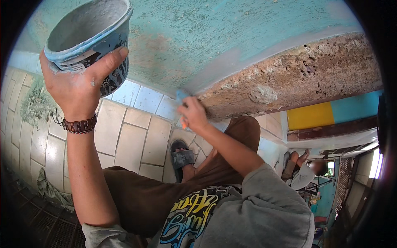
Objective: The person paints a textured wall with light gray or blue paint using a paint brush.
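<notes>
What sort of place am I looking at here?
Likely a room or passage under repair: the turquoise wall is worn and patchy, rough masonry shows bare beside it, and greenish debris lies on the tiled floor.

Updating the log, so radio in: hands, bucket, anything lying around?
Left hand gripping bucket. Right hand holding blurred blue-and-orange tool, near rough brown strip. Grey-green debris on tiles, left side.

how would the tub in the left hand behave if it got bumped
The tub seems fairly stiff, its wall holding a rounded shape. Pasty smears on it might make it slippery. With only the left hand gripping it, it could tip.
</notes>
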`<act>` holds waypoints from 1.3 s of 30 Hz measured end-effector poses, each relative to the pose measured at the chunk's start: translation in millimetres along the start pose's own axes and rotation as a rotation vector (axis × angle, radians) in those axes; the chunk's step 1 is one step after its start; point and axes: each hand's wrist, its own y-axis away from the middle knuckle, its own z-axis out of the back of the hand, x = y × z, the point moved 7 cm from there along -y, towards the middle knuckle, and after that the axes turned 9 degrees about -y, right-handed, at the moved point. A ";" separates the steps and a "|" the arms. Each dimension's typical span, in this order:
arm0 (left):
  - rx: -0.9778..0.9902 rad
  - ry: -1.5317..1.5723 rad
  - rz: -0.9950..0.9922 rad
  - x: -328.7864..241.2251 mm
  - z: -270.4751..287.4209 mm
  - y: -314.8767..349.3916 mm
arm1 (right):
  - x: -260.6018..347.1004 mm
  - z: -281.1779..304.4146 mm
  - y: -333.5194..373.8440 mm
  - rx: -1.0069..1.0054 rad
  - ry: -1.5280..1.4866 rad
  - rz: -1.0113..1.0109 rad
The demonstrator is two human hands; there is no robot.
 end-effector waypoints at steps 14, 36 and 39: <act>-0.050 0.007 -0.012 8.4 1.0 -3.2 | -11.5 20.8 28.5 -1.000 -1.014 -0.611; -0.035 -0.103 0.065 19.4 2.1 -1.8 | 66.6 222.0 -53.7 -0.875 0.170 0.119; -0.036 -0.096 0.036 12.7 -4.5 -1.1 | 45.8 178.1 -40.9 -0.686 0.291 0.097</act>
